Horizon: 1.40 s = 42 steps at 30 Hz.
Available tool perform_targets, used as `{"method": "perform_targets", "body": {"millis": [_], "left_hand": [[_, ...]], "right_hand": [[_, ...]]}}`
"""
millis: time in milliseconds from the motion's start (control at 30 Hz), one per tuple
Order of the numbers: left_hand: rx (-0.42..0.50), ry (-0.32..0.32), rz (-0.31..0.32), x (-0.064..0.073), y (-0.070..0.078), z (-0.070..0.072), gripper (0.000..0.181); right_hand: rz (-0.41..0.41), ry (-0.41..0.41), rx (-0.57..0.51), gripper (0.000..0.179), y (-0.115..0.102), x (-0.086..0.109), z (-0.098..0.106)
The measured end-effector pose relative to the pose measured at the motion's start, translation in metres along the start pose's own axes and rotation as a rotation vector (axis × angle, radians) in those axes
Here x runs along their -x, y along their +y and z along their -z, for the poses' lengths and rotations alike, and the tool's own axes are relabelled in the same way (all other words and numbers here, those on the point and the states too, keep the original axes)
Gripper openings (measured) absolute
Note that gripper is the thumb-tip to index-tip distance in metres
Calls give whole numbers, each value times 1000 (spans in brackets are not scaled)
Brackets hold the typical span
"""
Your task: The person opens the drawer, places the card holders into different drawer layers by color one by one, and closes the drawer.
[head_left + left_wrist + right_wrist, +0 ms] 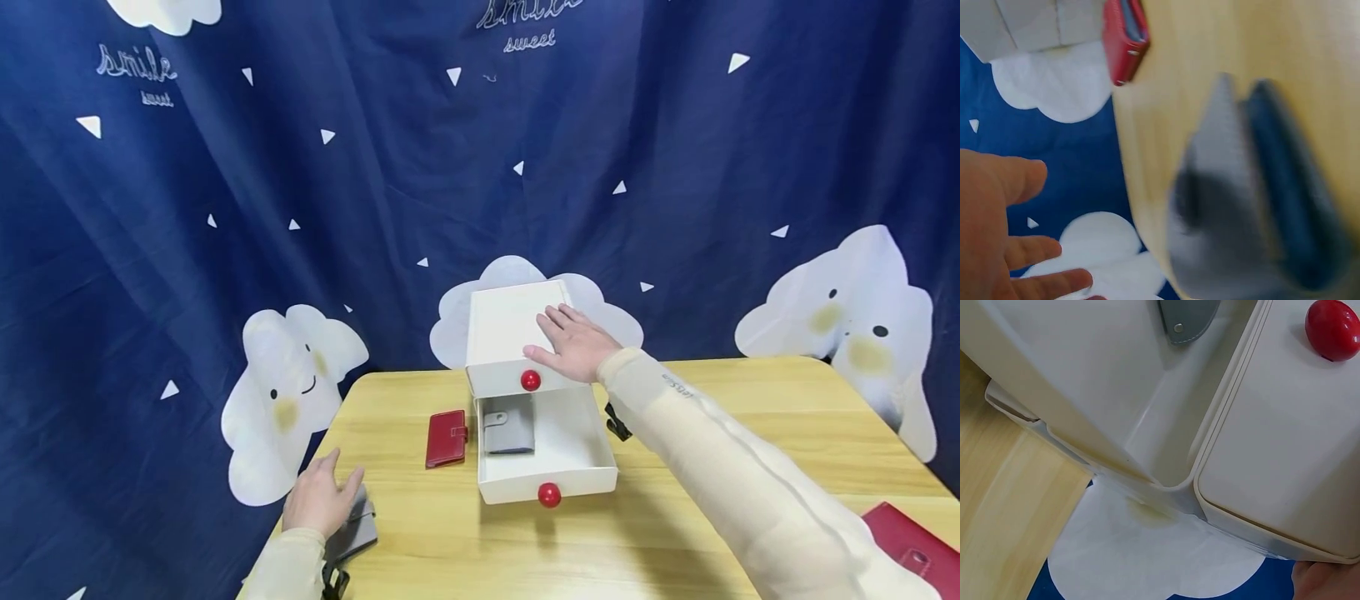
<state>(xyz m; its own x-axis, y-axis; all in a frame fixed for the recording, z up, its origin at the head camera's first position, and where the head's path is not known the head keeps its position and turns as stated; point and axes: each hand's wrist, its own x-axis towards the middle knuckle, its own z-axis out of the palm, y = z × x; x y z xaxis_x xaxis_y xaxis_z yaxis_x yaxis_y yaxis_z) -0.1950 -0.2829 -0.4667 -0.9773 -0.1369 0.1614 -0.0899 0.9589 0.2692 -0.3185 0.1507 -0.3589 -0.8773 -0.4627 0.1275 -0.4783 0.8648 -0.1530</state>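
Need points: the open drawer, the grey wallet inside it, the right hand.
Open drawer (572, 437): head view, on its bare inner floor.
Grey wallet (516, 428): head view, on its cover beside the strap.
Right hand (577, 343): head view, on its back.

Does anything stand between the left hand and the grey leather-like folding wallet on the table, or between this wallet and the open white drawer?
Nothing visible separates the left hand from the grey wallet. Towards the drawer, its left wall stands in the way; the red rectangular wallet lies left of it, apparently off the direct line.
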Motion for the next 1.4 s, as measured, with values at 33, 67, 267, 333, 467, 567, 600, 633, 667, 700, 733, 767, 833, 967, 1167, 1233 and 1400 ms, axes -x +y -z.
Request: {"method": "perform_targets", "body": {"millis": [33,67,267,333,467,567,600,633,667,700,733,767,833,967,1167,1233,1400], "left_hand": [[-7,-12,27,3,-5,-3,67],[-14,-23,54,6,-9,-5,68],[-26,-56,164,19,-24,-14,71],[-27,-67,181,22,-27,-16,73],[-22,-81,202,25,-30,-20,80],[-27,-96,209,28,-30,-22,86],[-30,-103,210,29,-30,-22,88],[-32,-110,212,30,-29,-23,90],[-34,-115,214,31,-29,-23,92],[-35,-121,219,32,-28,-24,94],[-37,-125,227,32,-28,-25,96],[-38,-128,236,33,-27,-26,97],[-39,-130,259,35,-26,-28,99],[-51,-150,287,37,-25,-31,105],[-27,-175,280,37,-24,-35,112],[-23,-166,276,37,-24,-36,111],[-24,-133,262,37,-23,-38,105]], "right_hand": [[-1,-4,-1,85,-1,-1,-1],[-2,-6,0,86,-2,-1,-1],[-11,-6,-11,86,-4,-1,-1],[-15,-10,-9,86,-4,0,0],[-14,-8,-11,85,-3,1,0],[-15,-4,-19,85,-2,2,0],[-18,-5,-19,85,-1,2,0],[-20,-5,-21,85,-1,1,-1],[-23,-6,-19,86,-1,1,-1],[-21,-4,-20,86,-1,1,-2],[-20,-3,-21,86,0,0,-3],[-19,0,-18,86,0,0,-3],[-15,5,-12,86,0,-1,-4],[-9,10,-5,85,-1,-3,-4],[-7,6,-7,87,0,-3,-4],[-11,5,-4,87,0,-3,-4],[-18,3,-5,86,-1,-2,-3]]}}
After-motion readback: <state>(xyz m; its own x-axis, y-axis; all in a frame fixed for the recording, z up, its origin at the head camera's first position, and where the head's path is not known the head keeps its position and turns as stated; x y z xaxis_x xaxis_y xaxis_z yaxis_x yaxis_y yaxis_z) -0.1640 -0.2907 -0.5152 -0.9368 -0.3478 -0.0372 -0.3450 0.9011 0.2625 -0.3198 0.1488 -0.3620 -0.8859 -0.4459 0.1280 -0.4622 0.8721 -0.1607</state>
